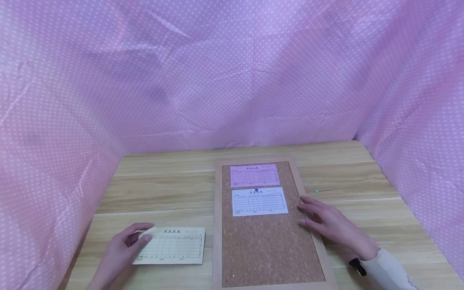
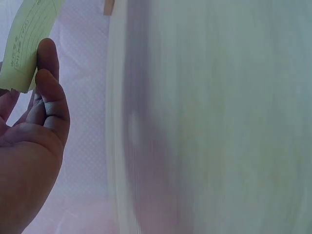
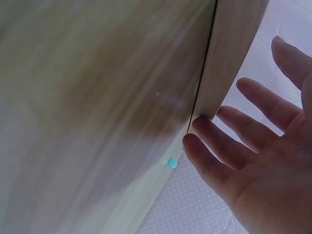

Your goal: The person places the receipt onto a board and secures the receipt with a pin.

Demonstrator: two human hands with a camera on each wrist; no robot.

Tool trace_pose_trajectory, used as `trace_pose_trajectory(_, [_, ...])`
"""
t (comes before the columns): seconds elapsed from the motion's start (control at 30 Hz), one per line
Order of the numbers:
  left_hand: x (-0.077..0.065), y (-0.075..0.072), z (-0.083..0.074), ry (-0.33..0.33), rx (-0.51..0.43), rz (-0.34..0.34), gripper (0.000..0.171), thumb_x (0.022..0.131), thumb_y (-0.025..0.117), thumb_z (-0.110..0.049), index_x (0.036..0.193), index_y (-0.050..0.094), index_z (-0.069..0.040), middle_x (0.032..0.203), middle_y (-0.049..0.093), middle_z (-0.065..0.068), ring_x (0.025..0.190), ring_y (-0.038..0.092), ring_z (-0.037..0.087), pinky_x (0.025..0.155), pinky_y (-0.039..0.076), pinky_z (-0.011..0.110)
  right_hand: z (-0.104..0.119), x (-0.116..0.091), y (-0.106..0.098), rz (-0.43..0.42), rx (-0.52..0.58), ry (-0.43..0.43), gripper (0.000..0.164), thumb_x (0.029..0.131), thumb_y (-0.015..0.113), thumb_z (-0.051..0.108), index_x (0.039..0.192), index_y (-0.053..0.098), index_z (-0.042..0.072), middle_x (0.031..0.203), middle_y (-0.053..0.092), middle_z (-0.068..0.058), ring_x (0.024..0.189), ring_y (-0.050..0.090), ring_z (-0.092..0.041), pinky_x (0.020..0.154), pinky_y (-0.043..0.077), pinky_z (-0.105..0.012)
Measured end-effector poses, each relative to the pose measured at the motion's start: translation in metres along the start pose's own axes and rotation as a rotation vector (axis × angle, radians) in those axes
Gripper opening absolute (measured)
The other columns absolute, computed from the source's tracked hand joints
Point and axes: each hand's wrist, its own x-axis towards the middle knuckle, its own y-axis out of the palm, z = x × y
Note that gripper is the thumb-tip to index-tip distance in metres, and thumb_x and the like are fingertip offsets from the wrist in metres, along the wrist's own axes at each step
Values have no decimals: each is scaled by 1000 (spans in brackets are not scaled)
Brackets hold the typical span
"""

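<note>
My left hand (image 1: pixel 125 249) pinches a pale yellow receipt slip (image 1: pixel 174 246) by its left edge, left of the cork board (image 1: pixel 268 253). In the left wrist view the thumb and fingers meet on the slip (image 2: pixel 24 48), which curves a little. A pink slip (image 1: pixel 254 176) lies at the top of the board, with a white slip (image 1: pixel 259 202) just below it. One purple push pin (image 1: pixel 256 190) stands at the white slip's top edge. My right hand (image 1: pixel 333 225), fingers spread and loosely bent, is at the board's right frame and holds nothing.
A small light-blue push pin (image 1: pixel 316 191) lies on the wooden table (image 1: pixel 163 185), right of the board and beyond my right hand. Pink dotted cloth (image 1: pixel 232 80) hangs around the table's back and sides.
</note>
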Motion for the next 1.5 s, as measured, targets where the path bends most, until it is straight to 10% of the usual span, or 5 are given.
trace_pose_trajectory(0.5, [1, 28, -24, -47, -81, -90, 33, 93, 78, -12, 125, 72, -13, 65, 38, -7, 54, 38, 6, 43, 36, 29, 5, -1, 0, -31, -4, -10, 40, 94, 77, 28, 127, 73, 7, 142, 61, -21, 125, 61, -41, 99, 50, -57])
trace_pose_trajectory(1.03, [13, 66, -53, 67, -241, -63, 29, 92, 77, -5, 121, 72, -6, 69, 45, -5, 56, 38, 4, 46, 37, 29, 18, 0, -6, -128, 3, -75, 41, 90, 81, 18, 128, 72, 4, 139, 64, -17, 123, 63, -38, 99, 48, -54])
trace_pose_trajectory(1.3, [18, 88, -64, 132, -276, -66, 31, 90, 77, -1, 119, 74, -11, 80, 53, -1, 58, 40, 7, 50, 38, 27, 26, 0, -8, -166, 40, -108, 42, 90, 80, 15, 130, 71, 4, 140, 63, -17, 124, 62, -38, 110, 26, -10])
trace_pose_trajectory(1.5, [21, 105, -74, 171, -296, -52, 30, 89, 76, 1, 118, 74, -8, 100, 65, 1, 61, 42, 7, 53, 39, 24, 33, 2, -10, -175, 80, -120, 43, 90, 80, 11, 131, 70, 4, 140, 63, -16, 124, 62, -38, 108, 24, -7])
